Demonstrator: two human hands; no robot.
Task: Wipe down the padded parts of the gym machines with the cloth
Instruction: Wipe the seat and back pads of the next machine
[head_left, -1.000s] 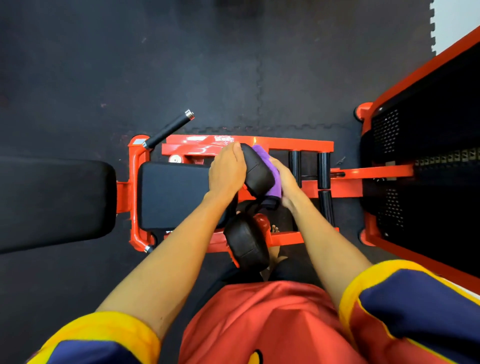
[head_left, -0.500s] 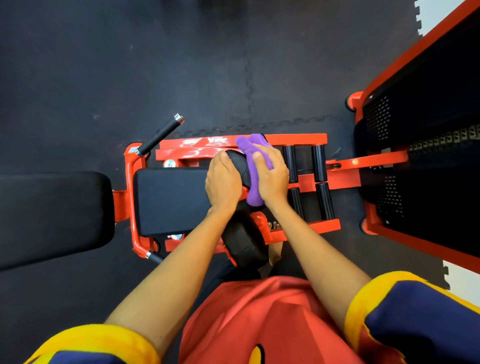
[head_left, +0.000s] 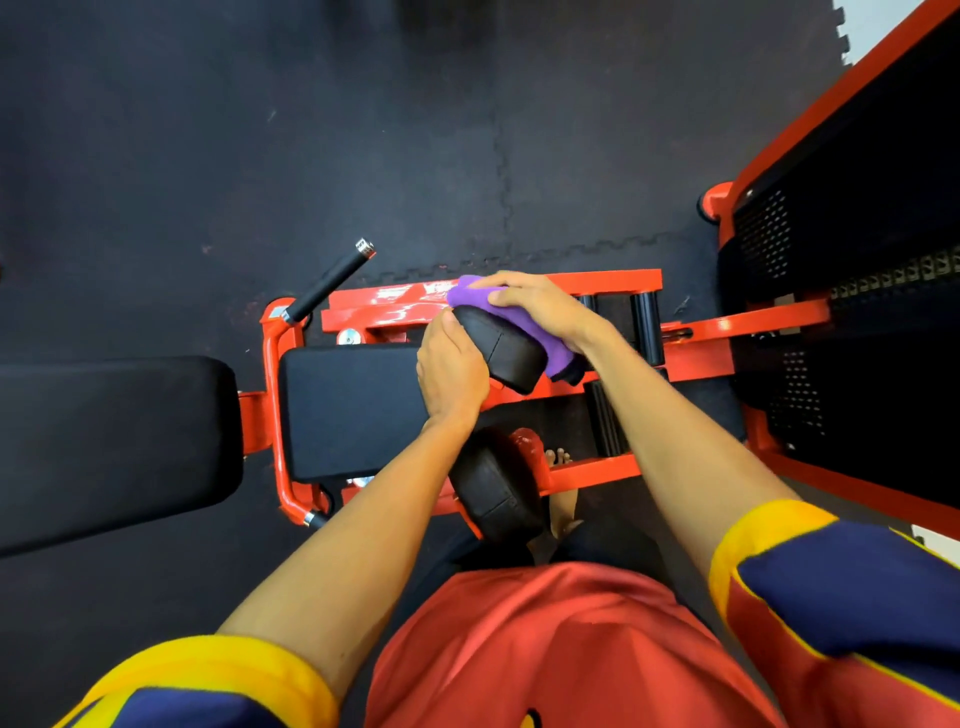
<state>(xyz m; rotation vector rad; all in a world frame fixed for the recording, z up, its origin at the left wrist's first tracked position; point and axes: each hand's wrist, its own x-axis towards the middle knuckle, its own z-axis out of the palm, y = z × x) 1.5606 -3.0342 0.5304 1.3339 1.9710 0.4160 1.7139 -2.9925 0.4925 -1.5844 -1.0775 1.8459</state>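
Note:
A black padded roller (head_left: 501, 351) sticks up from the orange machine frame (head_left: 576, 280) at mid-frame. My left hand (head_left: 452, 371) grips the roller's left side, fingers curled round it. A purple cloth (head_left: 519, 322) is draped over the roller's far and right side, and my right hand (head_left: 540, 306) holds it against the pad with fingers curled over the top. A second black roller (head_left: 496, 493) sits lower, nearer my body. The black seat pad (head_left: 348, 408) lies just left of my left hand.
A large black back pad (head_left: 111, 447) fills the left edge. A black-gripped handle (head_left: 327, 283) angles up from the frame's left corner. The weight stack housing (head_left: 852, 322) stands at right, joined by an orange bar. Dark interlocking mats cover the floor. A bare foot (head_left: 558, 460) shows under the frame.
My right hand has carried the purple cloth from the roller's right side up over its far end. My left hand has stayed gripping the roller's left side.

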